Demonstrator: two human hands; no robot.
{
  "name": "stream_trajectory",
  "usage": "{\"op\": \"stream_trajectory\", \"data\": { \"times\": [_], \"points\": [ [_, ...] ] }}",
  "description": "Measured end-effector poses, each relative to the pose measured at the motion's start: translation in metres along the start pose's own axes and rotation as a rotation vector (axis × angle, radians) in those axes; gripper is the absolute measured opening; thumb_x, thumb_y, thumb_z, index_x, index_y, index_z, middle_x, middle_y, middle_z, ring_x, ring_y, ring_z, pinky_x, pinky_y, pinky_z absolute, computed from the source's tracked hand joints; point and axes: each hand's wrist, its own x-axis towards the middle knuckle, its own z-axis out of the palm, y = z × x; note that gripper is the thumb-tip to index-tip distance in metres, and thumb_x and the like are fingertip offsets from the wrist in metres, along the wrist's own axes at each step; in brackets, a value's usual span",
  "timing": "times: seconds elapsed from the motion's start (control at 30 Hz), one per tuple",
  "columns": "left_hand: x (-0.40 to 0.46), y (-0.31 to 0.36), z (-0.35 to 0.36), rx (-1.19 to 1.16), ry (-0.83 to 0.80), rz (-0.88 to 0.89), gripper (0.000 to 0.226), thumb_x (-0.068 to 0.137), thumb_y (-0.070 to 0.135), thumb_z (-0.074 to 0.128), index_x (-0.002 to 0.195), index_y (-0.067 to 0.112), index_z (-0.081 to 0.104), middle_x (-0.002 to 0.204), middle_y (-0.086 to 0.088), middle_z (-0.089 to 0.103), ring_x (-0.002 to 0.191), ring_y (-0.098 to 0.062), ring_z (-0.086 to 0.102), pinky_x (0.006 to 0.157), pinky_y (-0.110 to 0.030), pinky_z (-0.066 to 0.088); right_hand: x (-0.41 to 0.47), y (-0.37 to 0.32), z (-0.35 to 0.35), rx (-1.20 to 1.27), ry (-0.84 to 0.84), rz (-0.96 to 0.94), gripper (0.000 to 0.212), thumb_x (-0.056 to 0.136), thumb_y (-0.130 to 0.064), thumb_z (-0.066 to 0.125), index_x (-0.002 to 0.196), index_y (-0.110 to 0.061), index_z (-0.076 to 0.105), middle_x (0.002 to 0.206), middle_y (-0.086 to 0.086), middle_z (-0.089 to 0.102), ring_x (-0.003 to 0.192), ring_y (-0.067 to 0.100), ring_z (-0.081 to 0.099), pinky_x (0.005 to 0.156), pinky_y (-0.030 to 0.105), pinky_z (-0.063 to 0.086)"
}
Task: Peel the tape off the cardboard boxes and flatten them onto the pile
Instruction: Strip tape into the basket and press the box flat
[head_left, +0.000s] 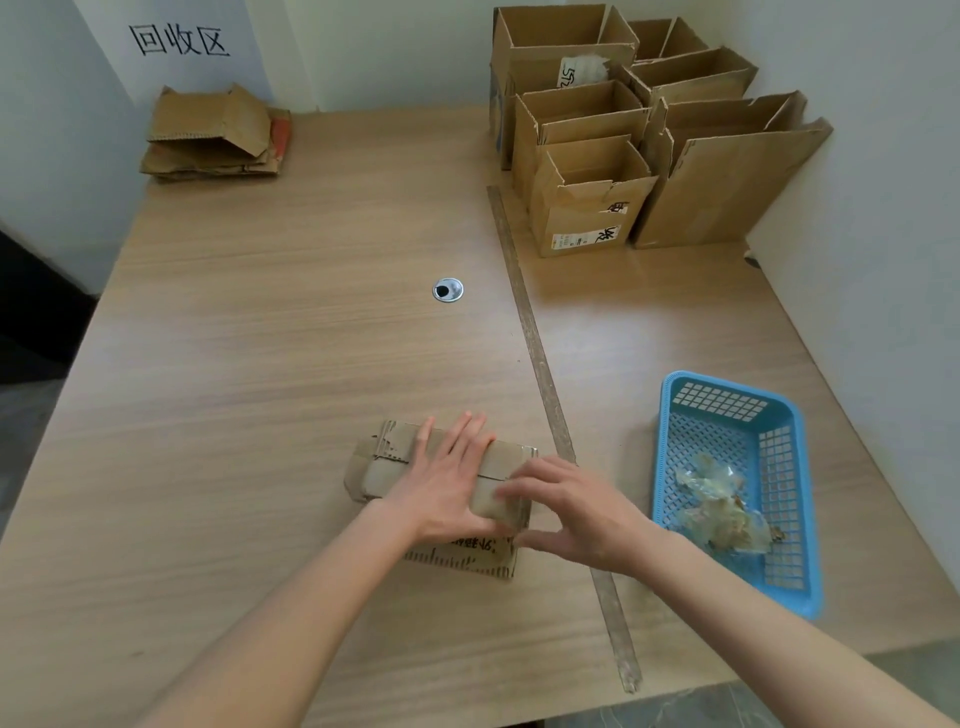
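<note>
Cardboard is what I have under both hands: a collapsed box (441, 493) lies near the front edge of the table (260, 338), and I judge the step in hand to be the flattening, pressing the folded panels down. My left hand (447, 483) lies palm-down across the middle of it with the fingers (467, 431) straight and spread, holding nothing, only pressing. My right hand (576, 512) comes in at the box's right end, fingers loosely extended with their tips on the top panel and the thumb low by the near corner; that hand is blurred, so whether it pinches an edge I cannot tell for certain (it looks more like a push than a grip). Tape scraps (722, 504) sit in the blue basket (675, 395) just to the right, which suggests this box is already stripped. The pile (215, 137) of flattened boxes is at the far left corner, well apart, and open boxes (644, 150) wait at the far right. Next I would need a firm two-handed hold on the flat piece, then a long reach across to lay it on the pile.
</note>
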Motion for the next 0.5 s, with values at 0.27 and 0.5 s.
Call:
{"op": "stream_trajectory", "data": {
  "times": [0.27,0.5],
  "points": [
    [0.002,-0.004,0.006,0.056,-0.009,0.035,0.123,0.072,0.097,0.026,0.159,0.02,-0.013,0.167,0.002,-0.021,0.15,-0.015,-0.03,0.118,-0.062,-0.016,0.005,-0.007,0.008,-0.138,0.073,-0.008,0.015,0.082,-0.035,0.079,0.08,-0.026,0.067,0.099,-0.009,0.063,0.099,0.017,0.059,0.078,0.034,0.05],
    [0.002,-0.009,0.006,-0.042,0.019,0.069,0.119,0.075,0.094,0.035,0.16,0.024,-0.01,0.168,0.008,-0.014,0.15,-0.009,-0.029,0.118,-0.057,-0.021,0.018,-0.011,-0.006,-0.152,-0.138,0.045,0.013,0.087,-0.036,0.073,0.086,-0.023,0.069,0.11,-0.01,0.055,0.115,0.012,0.046,0.068,0.027,0.039]
  ]
}}
